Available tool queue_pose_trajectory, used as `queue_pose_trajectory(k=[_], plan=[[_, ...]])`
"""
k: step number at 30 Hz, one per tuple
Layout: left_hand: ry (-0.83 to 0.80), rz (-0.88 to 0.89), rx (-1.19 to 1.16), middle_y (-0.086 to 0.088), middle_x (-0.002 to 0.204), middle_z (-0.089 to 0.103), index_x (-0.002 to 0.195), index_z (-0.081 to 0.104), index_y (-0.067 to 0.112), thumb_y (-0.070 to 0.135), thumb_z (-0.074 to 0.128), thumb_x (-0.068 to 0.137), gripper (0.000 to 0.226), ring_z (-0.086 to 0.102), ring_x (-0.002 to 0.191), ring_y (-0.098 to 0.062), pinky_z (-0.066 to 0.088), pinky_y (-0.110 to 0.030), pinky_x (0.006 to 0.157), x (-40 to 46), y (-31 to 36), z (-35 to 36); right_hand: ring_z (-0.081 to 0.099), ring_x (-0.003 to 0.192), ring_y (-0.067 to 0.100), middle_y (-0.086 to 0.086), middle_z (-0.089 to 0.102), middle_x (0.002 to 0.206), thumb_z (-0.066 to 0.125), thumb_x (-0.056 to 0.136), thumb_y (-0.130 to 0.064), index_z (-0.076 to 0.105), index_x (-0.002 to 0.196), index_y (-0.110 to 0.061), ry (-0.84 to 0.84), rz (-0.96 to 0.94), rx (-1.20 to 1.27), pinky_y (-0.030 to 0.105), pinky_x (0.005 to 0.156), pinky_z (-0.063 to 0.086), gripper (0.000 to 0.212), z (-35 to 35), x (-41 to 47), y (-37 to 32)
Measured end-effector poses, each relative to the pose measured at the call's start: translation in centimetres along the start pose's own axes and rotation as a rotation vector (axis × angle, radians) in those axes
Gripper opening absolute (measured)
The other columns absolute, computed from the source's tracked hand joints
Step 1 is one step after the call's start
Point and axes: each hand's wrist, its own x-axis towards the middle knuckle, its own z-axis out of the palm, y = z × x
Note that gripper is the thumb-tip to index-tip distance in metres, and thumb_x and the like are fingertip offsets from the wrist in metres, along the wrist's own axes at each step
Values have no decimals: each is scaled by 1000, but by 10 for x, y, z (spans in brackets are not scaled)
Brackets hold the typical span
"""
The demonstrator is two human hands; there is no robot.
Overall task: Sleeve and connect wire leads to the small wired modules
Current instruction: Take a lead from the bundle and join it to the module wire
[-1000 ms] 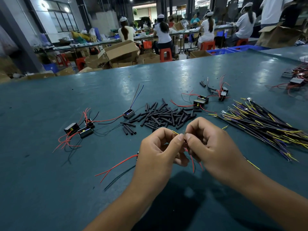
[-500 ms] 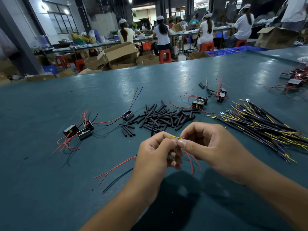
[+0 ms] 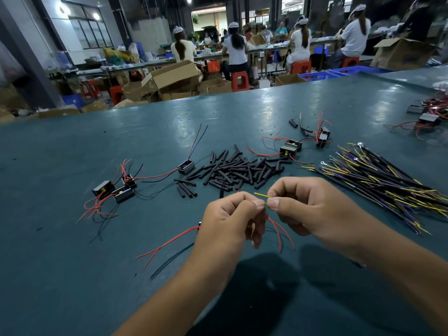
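My left hand and my right hand meet fingertip to fingertip above the green table. Between them I pinch thin wire ends: a yellow lead sticks out leftward from my right fingers, and red leads hang below my left fingers. More red leads trail out left of my left hand, from a module mostly hidden behind it. A pile of black sleeve tubes lies just beyond my hands. A bundle of yellow, purple and black wire leads lies to the right.
Small black modules with red wires sit at the left, one alone, and more at centre right and far right. Cardboard boxes and seated workers are beyond the table's far edge.
My hands have stayed together at the same spot. The yellow lead now shows more clearly, poking out between the fingertips; the view has shifted slightly.
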Motion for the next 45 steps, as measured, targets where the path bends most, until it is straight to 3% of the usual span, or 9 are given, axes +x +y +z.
queue_pose_trajectory(k=[3, 7, 12, 16, 21, 29, 38, 42, 45], plan=[[-23, 133, 189, 3, 55, 56, 67, 65, 21, 25, 58, 89, 23, 48, 50, -12, 40, -21, 51, 0, 0, -5, 30, 46, 9, -7, 41, 52, 63, 88, -21, 66, 76, -20, -14, -2, -6, 16, 42, 29, 13, -1, 0, 0], [-63, 165, 197, 4, 55, 56, 69, 64, 23, 25, 55, 92, 25, 47, 50, -9, 38, -17, 52, -1, 1, -6, 29, 47, 10, -6, 41, 53, 62, 84, -23, 66, 74, -22, -20, 9, 17, 16, 43, 28, 12, -2, -2, -2], [-46, 193, 229, 2, 60, 57, 69, 61, 24, 36, 53, 88, 25, 49, 54, -10, 40, -21, 53, 0, 0, -10, 29, 46, 10, -6, 40, 52, 62, 82, -21, 63, 72, -18, 10, 34, 27, 17, 42, 27, 10, -2, -2, -2], [22, 287, 310, 2, 75, 65, 88, 67, 26, 32, 59, 86, 10, 54, 61, -17, 48, -34, 53, 0, 2, -14, 31, 46, 9, -6, 41, 52, 62, 86, -14, 62, 72, -17, 32, 23, 27, 17, 42, 27, 15, -3, -2, -1], [22, 453, 459, 12, 85, 69, 99, 75, 28, 26, 72, 89, 10, 63, 66, -11, 53, -29, 57, -2, 1, -14, 30, 44, 8, -7, 41, 50, 62, 82, -21, 65, 69, -20, 28, 37, 57, 17, 42, 27, 13, -2, -1, 0], [107, 529, 564, 11, 83, 71, 96, 77, 20, 15, 71, 90, 10, 67, 71, -12, 54, -33, 59, 3, 0, -16, 38, 50, 9, -2, 48, 59, 65, 82, -21, 67, 76, -18, 13, 72, 146, 14, 44, 33, 7, -3, 0, 1], [154, 739, 871, 1, 78, 64, 90, 73, 7, 14, 59, 91, 16, 56, 66, -13, 48, -31, 58, 3, -2, -13, 36, 47, 8, -4, 48, 56, 58, 96, -8, 62, 76, -15, 79, 58, 35, 16, 41, 30, 22, 3, -1, 0], [236, 627, 845, 4, 71, 64, 86, 74, 10, 16, 61, 87, 14, 56, 61, -9, 47, -27, 58, 2, -2, -8, 36, 47, 10, -1, 47, 56, 59, 96, -8, 64, 72, -19, 107, 36, 11, 17, 41, 30, 27, 3, 1, 2], [213, 271, 488, 0, 62, 65, 79, 73, 17, 18, 64, 83, 9, 54, 53, -8, 48, -29, 51, 1, 1, -5, 37, 48, 10, -2, 49, 57, 61, 95, -9, 66, 72, -21, 98, 28, -1, 18, 42, 32, 26, 2, 2, 5]])
